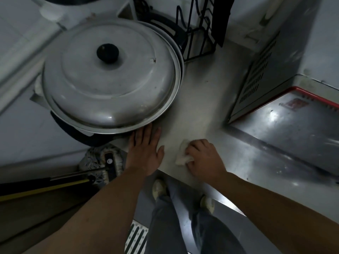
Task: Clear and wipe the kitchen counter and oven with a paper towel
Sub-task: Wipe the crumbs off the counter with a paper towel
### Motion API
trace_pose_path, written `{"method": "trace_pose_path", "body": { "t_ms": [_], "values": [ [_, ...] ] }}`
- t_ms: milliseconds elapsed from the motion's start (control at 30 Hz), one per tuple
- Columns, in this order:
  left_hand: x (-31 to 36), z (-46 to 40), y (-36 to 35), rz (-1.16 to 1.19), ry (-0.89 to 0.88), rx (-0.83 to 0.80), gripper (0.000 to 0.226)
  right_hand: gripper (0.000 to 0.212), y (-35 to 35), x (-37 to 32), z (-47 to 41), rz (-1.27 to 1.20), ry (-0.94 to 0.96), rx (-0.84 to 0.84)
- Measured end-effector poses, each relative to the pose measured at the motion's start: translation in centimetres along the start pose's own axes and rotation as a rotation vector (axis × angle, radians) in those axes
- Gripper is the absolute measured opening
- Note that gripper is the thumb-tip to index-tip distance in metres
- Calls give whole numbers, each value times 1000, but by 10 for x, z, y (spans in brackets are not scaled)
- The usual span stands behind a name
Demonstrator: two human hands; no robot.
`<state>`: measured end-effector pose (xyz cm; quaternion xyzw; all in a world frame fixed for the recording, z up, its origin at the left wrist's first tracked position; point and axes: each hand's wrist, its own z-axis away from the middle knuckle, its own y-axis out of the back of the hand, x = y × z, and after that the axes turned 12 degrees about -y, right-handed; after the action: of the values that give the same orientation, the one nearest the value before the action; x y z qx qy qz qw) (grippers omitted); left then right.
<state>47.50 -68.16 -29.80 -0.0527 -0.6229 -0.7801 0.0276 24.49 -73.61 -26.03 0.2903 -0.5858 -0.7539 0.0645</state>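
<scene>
The right hand [205, 158] lies knuckles-up on the tabletop [203, 99], its grip curled round a crumpled white paper towel [182, 154] and pressing it down near the front edge; part of the towel shows past the fingers on the left. The left hand [145, 151] lies flat on the tabletop just beside it, fingers straight and spread, holding nothing, with the fingertips reaching the rim of a large metal lid [111, 77]. That lid has a black knob [107, 52] and covers a wide pan [180, 61] that fills the left part of the tabletop; a dark handle [80, 132] juts out under its near edge. Behind the pan stands a black wire rack [199, 32]. To the right sits the oven [275, 57], a metal box with vent slots in its side and a red-trimmed, shiny front face [293, 129]. On the floor to the left lies a mop [102, 160] with a yellow-and-black pole. The person's legs and pale shoes [158, 189] show below.
</scene>
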Motion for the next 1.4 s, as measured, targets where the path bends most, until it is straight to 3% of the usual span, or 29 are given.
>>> {"method": "trace_pose_path", "body": {
  "t_ms": [100,267,367,467,633,800,900,967,1167,1400],
  "values": [
    [1,1,2,16,17,7,70,28,18,3,-10,-73,-14,15],
    [-2,0,-6,7,-6,36,71,22,50,1,-101,-220,-311,284],
    [-2,2,-7,-4,-11,48,72,19,46,-3,-136,-172,-306,231],
    [0,3,-6,-25,-31,34,73,21,22,-6,-118,-21,-252,119],
    [8,1,6,-30,-34,-16,75,32,-3,20,-28,-9,-200,168],
    [36,-20,18,-3,-167,-42,74,25,18,81,52,122,-495,228],
    [55,-40,20,9,-349,-40,66,28,33,91,73,76,-777,250],
    [62,-54,22,39,-344,-32,66,30,39,86,72,34,-856,291],
    [41,-74,15,16,-347,-54,66,31,32,25,6,-63,-601,458],
    [27,-77,3,1,-362,3,68,45,19,6,-54,-32,-458,248]
  ]
}}
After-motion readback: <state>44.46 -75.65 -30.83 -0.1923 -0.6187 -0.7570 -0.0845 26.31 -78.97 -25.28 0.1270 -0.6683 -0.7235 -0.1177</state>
